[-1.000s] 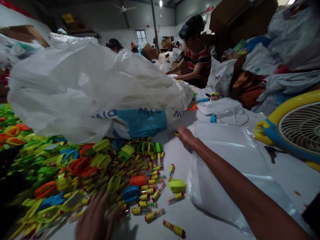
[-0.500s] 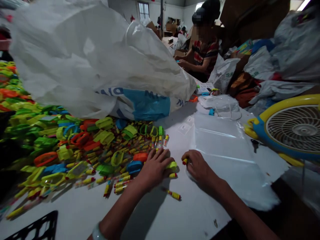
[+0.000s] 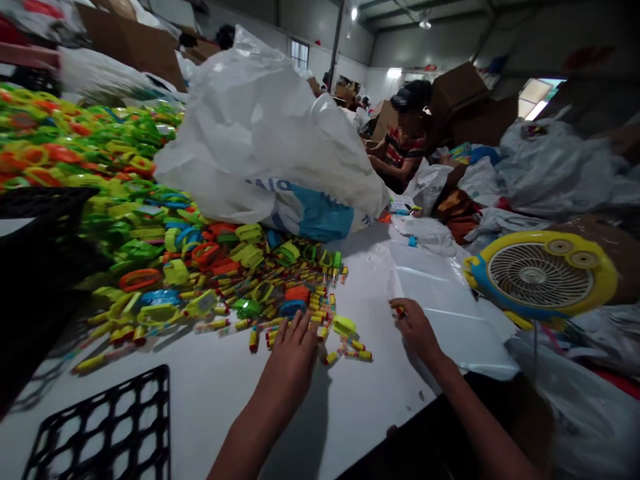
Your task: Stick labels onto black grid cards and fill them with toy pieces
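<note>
My left hand lies palm down with its fingers stretched out at the near edge of a spread of small yellow tubes with red ends. The fingertips reach close to a blue plastic band. Just right of that hand, a yellow-green plastic piece lies among a few loose tubes. My right hand is closed, pinching one small yellow tube with a red end between thumb and fingers, near the clear plastic sheets.
A large heap of bright plastic watch-like bands covers the left side. Behind it bulges a big white sack. A black grid tray lies at the near left. On the right stands a yellow and blue fan; another person sits farther back.
The view has tilted up and swung left. My left hand has drawn back leftward, off the yellow-green piece, uncovering it. My right hand still holds its tube, moved slightly right.
</note>
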Demonstrator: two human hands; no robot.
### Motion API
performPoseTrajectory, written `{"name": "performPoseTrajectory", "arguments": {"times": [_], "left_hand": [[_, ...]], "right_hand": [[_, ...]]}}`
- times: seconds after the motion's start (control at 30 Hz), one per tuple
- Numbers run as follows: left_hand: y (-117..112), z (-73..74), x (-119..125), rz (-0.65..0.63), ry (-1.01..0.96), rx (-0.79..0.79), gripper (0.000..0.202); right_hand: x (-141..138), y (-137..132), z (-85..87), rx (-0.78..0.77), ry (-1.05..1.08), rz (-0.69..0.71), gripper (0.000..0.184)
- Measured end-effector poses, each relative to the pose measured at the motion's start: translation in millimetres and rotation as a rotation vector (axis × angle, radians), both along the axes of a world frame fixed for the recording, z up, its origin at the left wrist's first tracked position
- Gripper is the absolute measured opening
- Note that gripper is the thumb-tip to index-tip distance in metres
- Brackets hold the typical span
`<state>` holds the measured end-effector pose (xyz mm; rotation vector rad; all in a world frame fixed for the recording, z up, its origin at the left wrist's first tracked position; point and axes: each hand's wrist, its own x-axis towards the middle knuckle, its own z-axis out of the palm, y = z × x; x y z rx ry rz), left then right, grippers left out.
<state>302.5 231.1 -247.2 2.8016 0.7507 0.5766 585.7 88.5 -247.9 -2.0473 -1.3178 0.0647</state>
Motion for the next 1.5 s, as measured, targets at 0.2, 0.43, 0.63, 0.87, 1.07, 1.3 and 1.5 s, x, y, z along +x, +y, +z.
{"name": "performPoseTrajectory", "arguments": {"times": [0.2, 0.43, 0.63, 0.87, 1.07, 1.3, 1.5], "left_hand": [[-62.7, -18.0, -72.1, 0.020, -0.222, 0.053, 0.037], [-80.2, -46.6, -89.4, 0.143, -0.177, 0.118, 0.048], [-69.0, -45.4, -104.1, 0.215, -0.235, -0.226, 0.046], [-39.6, 21.7, -90.7, 0.383, -0.616, -1.408, 0.051], [-33.5, 32.2, -76.8, 0.268, -0.742, -1.728, 0.036], [-51.5, 25.4, -70.1, 0.393, -0.477, -1.370, 0.037], [-53.5, 25.8, -74.7, 0.456, -0.350, -1.106, 0.032]], "right_hand": [[-74.9, 15.1, -4.8, -0.157, 0.040, 0.011, 0.030], [-158.2, 65.9, -27.0, -0.132, -0.060, -0.045, 0.030], [-176.8, 84.9, -25.1, 0.112, 0.159, 0.015, 0.035], [-192.7, 73.5, 5.7, 0.197, 0.032, 0.535, 0.024], [-180.9, 54.8, 15.0, -0.141, 0.267, 0.625, 0.045], [-177.1, 27.5, 10.5, -0.094, 0.349, 0.592, 0.024], [-175.6, 30.6, 7.9, 0.029, 0.283, 0.631, 0.025]]}}
